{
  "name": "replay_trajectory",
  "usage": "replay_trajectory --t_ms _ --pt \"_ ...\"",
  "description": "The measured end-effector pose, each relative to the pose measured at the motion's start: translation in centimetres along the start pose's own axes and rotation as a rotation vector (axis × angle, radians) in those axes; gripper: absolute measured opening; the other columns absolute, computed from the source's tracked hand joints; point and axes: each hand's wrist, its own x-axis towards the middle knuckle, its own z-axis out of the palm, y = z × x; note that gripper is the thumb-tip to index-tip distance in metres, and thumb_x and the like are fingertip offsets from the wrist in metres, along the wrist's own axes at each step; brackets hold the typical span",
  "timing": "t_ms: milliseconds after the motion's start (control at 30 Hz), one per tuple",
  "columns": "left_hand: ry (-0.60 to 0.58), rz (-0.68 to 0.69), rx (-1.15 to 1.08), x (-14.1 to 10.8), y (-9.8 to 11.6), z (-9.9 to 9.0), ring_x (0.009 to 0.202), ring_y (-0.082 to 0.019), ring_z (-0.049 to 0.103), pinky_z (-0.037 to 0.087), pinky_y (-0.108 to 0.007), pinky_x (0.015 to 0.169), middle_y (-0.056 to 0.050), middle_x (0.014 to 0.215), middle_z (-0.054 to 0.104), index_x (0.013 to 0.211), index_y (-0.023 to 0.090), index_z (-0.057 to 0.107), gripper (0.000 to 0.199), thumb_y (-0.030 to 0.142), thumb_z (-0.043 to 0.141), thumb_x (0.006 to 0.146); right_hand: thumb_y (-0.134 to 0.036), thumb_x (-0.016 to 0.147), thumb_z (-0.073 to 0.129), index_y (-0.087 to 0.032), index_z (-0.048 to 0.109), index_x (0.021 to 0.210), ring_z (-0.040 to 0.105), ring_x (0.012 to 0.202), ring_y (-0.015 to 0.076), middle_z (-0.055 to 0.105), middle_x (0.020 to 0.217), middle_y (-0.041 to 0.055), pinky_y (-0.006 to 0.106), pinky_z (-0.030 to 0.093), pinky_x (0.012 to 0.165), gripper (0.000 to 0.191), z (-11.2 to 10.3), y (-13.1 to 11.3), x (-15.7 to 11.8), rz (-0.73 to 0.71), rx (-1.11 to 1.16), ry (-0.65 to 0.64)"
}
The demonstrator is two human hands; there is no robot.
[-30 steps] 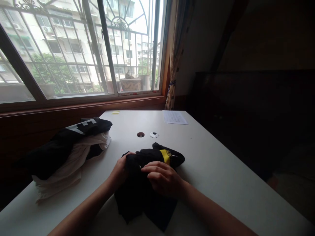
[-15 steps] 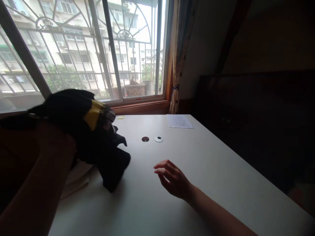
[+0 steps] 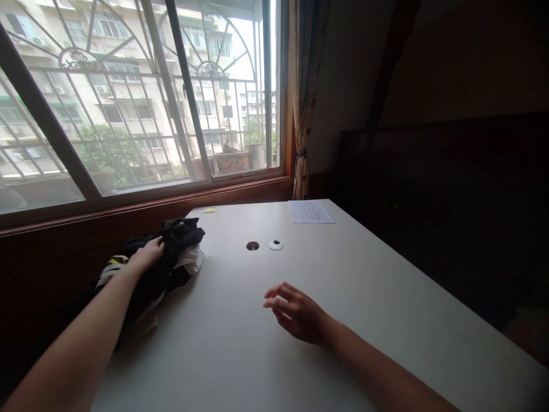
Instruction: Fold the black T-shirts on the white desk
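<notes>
A heap of dark clothes (image 3: pixel 171 252), with white and yellow-striped parts, lies at the left edge of the white table (image 3: pixel 240 343). My left hand (image 3: pixel 148 254) rests on top of the heap; its fingertips sink into the black cloth, and whether they grip it is hidden. Over the middle of the table is my right hand (image 3: pixel 295 312), empty, with its fingers loosely curved and apart. Beyond it are a round hole (image 3: pixel 253 246) in the tabletop and a white round cap (image 3: pixel 275 245) beside the hole.
Printed paper (image 3: pixel 311 212) lies near the far edge of the table. A small yellow note (image 3: pixel 209 210) is at the far left corner. Behind stand a barred window (image 3: pixel 141 114) and a tied curtain (image 3: pixel 302 114).
The black garment with the yellow patch has come down from the air onto the heap at the left, my left hand with it. My right hand has barely moved.
</notes>
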Motion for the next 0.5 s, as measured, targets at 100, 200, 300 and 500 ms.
replay_trajectory --t_ms 100,200,300,500 --pt "-0.018 -0.138 0.079 1.0 -1.1 1.2 0.119 -0.038 0.059 0.047 -0.057 0.099 -0.018 0.143 0.054 0.138 0.016 0.055 0.050 0.045 0.055 0.098 -0.003 0.085 0.059 -0.022 0.062 0.119 0.062 0.099 0.0207 0.067 0.114 0.0090 0.038 0.057 0.085 0.039 0.2 0.5 -0.3 0.012 0.017 -0.056" --pt "-0.033 -0.142 0.121 1.1 -1.5 2.2 0.126 -0.046 0.052 0.039 -0.061 0.104 -0.018 0.156 0.042 0.147 0.018 0.050 0.060 0.049 0.047 0.096 -0.004 0.084 0.060 -0.022 0.064 0.117 0.062 0.098 0.0202 0.068 0.112 0.0085 0.036 0.057 0.084 0.038 0.4 1.0 -0.5 0.031 0.038 -0.081" --pt "0.000 -0.095 0.165 0.0 -1.6 2.9 0.128 -0.048 0.050 0.037 -0.062 0.105 -0.018 0.161 0.035 0.153 0.016 0.042 0.064 0.047 0.041 0.097 -0.004 0.084 0.060 -0.021 0.066 0.112 0.063 0.096 0.0195 0.069 0.108 0.0078 0.034 0.056 0.083 0.034 0.6 1.3 -0.5 0.035 0.056 -0.099" --pt "0.319 0.109 0.086 -4.9 3.4 3.2 0.137 -0.040 0.040 0.030 -0.056 0.115 -0.019 0.150 0.046 0.141 0.012 0.055 0.053 0.037 0.050 0.095 -0.004 0.083 0.061 -0.020 0.069 0.107 0.063 0.093 0.0193 0.070 0.102 0.0069 0.033 0.056 0.082 0.030 0.7 1.7 -0.5 0.062 0.074 -0.112"
